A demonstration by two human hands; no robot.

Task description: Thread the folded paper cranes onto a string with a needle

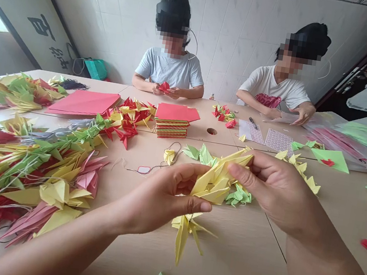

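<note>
On the near side of the stack of paper squares (171, 128), and a little to its right, I see a bunch of yellow folded paper (215, 175), held up above the table (230, 261). The left hand (161, 199) is half closed around the lower left part of this bunch, with its thumb lying along the bottom. The right hand (273, 189) pinches the upper right end between thumb and bent fingers. Below the hands, nearer than the stack, there is a spiky yellow piece (181, 239); whether it hangs from the bunch or lies on the table, I cannot tell. To the left of the stack are red sheets (82, 103), and between the two, red and yellow folded pieces (133, 115). A large heap of coloured folded paper (34, 165) spreads to the left of the stack and nearer. Behind the stack, a co-worker (170, 68) holds a red folded paper (164, 87) with both hands; farther to its right, another person (265, 83) is at the table.
</note>
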